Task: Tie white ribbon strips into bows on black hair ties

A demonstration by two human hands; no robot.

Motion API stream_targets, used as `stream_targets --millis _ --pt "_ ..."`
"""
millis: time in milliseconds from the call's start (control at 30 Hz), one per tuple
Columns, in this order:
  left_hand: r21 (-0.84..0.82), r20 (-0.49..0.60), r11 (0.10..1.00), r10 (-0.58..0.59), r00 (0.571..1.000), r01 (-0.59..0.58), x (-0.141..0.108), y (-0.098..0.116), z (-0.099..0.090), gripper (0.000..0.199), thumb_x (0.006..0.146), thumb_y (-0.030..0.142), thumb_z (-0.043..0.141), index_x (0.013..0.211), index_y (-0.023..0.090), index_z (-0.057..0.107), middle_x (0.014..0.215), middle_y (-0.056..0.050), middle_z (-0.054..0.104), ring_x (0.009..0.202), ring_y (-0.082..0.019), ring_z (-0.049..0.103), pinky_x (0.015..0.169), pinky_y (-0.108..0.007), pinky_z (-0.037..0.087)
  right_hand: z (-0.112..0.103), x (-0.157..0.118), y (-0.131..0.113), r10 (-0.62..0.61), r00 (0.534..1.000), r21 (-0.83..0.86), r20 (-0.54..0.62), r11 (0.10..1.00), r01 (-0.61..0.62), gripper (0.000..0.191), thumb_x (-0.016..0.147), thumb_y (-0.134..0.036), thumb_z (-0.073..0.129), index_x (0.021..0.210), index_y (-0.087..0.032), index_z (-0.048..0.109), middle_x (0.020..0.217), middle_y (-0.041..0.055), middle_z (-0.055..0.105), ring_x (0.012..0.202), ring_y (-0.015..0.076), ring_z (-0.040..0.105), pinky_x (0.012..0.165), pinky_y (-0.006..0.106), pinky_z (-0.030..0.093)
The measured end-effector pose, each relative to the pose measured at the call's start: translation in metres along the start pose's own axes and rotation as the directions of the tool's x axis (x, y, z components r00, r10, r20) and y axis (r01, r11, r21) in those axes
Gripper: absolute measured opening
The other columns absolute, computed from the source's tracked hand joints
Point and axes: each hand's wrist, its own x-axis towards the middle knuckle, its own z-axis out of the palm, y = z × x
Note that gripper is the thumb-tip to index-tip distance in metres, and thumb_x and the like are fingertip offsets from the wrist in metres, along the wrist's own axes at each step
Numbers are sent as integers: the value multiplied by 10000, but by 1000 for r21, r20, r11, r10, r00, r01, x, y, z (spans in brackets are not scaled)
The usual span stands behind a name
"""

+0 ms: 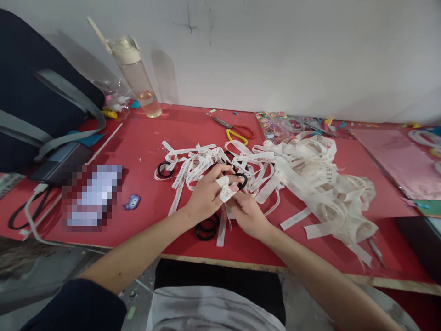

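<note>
My left hand (206,192) is closed at the fingertips on a black hair tie (243,181). White wrapping (226,189), perhaps tape or ribbon, covers two of its fingers. My right hand (250,214) meets it from the right, fingers curled and partly hidden, so what they grip is unclear. Printed white ribbons (201,171) lie in a tangle behind both hands, with another black hair tie (165,169) among them at the left. Below my hands, several black hair ties (207,227) rest near a hanging ribbon end (222,233).
A large heap of white ribbon (327,184) spreads to the right on the red table (144,138). Scissors (234,128) lie behind. At the left are a water bottle (139,78), a pixelated phone (94,195), a purple trinket (132,202) and a dark bag (37,92).
</note>
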Motion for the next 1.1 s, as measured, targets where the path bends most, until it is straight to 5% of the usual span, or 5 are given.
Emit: stream_targets --millis 300,567,833,967,1100 --pt "-69 -52 997 -39 998 36 3 12 5 253 947 398 527 985 211 693 1134 -84 558 1092 -214 558 973 -370 466 0 3 -8 -2 998 -3 59 1000 2 202 851 -129 423 669 -215 411 584 -16 532 509 124 479 521 261 346" --pt "-163 -30 984 -74 997 68 1 17 9 300 954 312 515 1224 274 639 1288 -76 482 1172 -209 511 1081 -392 419 11 -4 -10 64 990 193 127 977 -87 206 922 -194 420 717 -222 413 572 -34 481 506 107 428 493 235 359" --pt "-163 -16 978 -133 991 128 3 18 5 321 963 330 500 1237 268 656 1301 -78 518 1143 -206 531 1051 -369 434 10 -4 -13 33 978 45 208 998 -43 138 914 -153 406 838 -200 512 657 -7 554 599 140 499 572 261 420" --pt "-347 50 918 -187 981 193 5 12 5 309 960 365 502 1155 243 709 1306 -76 554 1235 -215 498 1099 -356 381 9 -4 -13 -33 994 -46 104 998 38 172 951 -191 412 812 -200 514 651 -17 556 559 122 506 546 245 403" --pt "-613 115 699 -382 917 368 6 10 5 343 941 449 512 1117 252 730 1306 -60 589 1200 -219 540 983 -317 449 0 -9 -19 -319 940 -119 -124 945 305 137 966 -234 487 865 -207 576 707 -7 608 594 123 562 571 249 441"
